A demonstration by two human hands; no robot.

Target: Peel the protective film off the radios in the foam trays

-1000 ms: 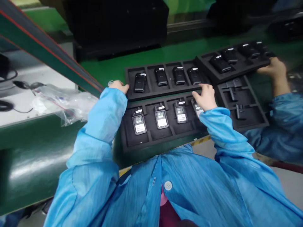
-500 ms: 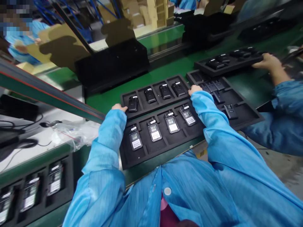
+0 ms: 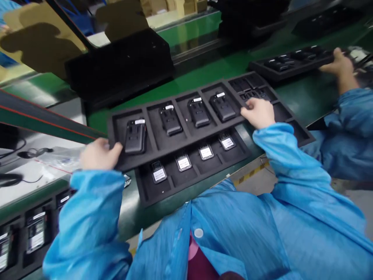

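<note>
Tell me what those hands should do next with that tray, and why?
Perhaps lift the upper tray slightly, keeping it level so nothing slides: the left hand and right hand hold its ends, four black devices lie in it, and, in this view, it hides parts of the labelled devices in the lower tray.

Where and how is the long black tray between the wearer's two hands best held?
Probably by its two short ends, from left and right, near the front corners, where the left hand and right hand hold it. The tray is long, and the black devices lie along its open top, so an end grip should help keep it steady without touching them.
</note>
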